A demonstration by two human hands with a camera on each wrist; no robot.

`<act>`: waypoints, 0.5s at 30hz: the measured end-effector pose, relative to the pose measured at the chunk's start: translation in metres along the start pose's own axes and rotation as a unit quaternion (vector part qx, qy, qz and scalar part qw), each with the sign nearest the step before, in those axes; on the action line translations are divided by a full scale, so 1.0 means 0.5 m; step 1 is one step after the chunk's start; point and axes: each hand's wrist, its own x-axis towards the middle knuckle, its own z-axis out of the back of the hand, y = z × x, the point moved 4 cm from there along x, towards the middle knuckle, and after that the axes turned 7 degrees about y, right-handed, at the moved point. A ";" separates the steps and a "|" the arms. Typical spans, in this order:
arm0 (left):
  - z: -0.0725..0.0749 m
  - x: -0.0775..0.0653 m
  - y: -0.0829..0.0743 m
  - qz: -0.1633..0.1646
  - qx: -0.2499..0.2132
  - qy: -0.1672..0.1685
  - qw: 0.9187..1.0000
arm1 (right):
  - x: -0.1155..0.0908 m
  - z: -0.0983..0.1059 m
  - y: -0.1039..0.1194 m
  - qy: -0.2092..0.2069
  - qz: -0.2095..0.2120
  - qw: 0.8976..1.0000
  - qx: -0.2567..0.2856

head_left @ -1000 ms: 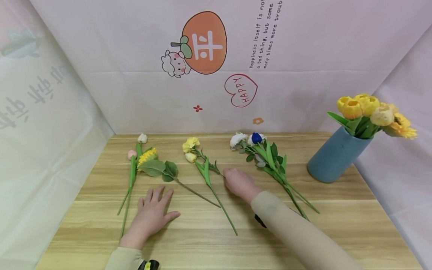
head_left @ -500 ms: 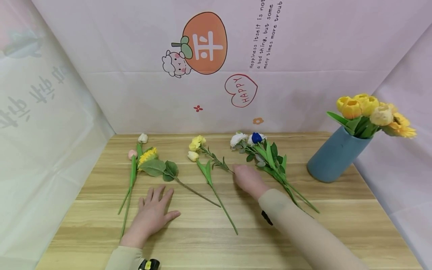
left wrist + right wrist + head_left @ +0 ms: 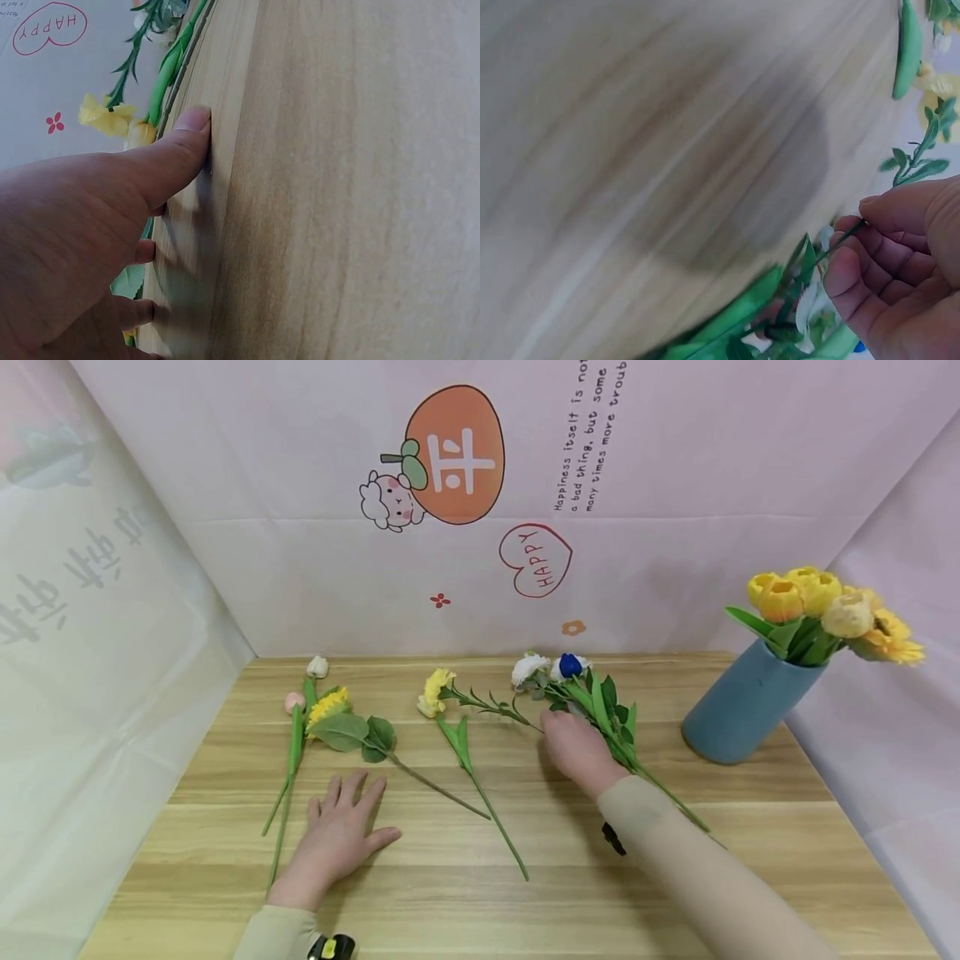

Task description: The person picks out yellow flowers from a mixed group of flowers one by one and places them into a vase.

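My right hand (image 3: 577, 750) pinches the thin stem of a yellow carnation (image 3: 438, 683) between thumb and fingertips; the right wrist view shows the dark stem (image 3: 846, 234) passing through them. The carnation's head overlaps a pale yellow tulip (image 3: 429, 707), whose green stem lies slanting across the table. To the left, my left hand (image 3: 337, 835) rests on the tabletop with fingers spread. Just beyond its fingertips lies a sunflower (image 3: 330, 706) with broad leaves. A pink tulip (image 3: 295, 702) and a white tulip (image 3: 318, 667) lie at the far left.
Beside my right hand lie white flowers (image 3: 529, 669) and a blue tulip (image 3: 570, 666), their stems partly under the forearm. At the right, a blue vase (image 3: 750, 706) holds several yellow and orange flowers. A printed cloth (image 3: 300, 585) hangs behind the wooden table (image 3: 420, 902).
My right hand has moved right and slightly back, drawing the carnation's stem along; its head has turned and shifted right, over the tulip's. My left hand has stayed put.
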 end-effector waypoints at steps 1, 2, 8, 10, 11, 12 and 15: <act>0.000 0.000 0.000 0.000 0.000 0.001 1.000 | -0.003 0.006 -0.001 -0.007 0.002 1.000 0.000; 0.000 0.000 0.000 0.001 -0.001 0.001 1.000 | -0.005 0.012 -0.002 -0.016 0.006 1.000 -0.007; 0.000 0.000 0.001 0.001 -0.003 0.003 1.000 | -0.025 0.060 -0.004 -0.069 0.023 0.997 -0.038; -0.001 0.001 0.001 0.001 -0.003 0.003 1.000 | -0.032 0.076 -0.005 -0.081 0.026 0.995 -0.044; -0.001 0.001 0.001 0.001 -0.002 0.004 1.000 | -0.037 0.085 -0.006 -0.087 0.026 0.995 -0.048; -0.002 0.001 0.001 0.001 -0.002 0.004 1.000 | -0.040 0.092 -0.008 -0.092 0.026 0.994 -0.054; -0.003 0.002 0.002 0.002 -0.001 0.004 1.000 | -0.050 0.115 -0.011 -0.111 0.032 0.991 -0.065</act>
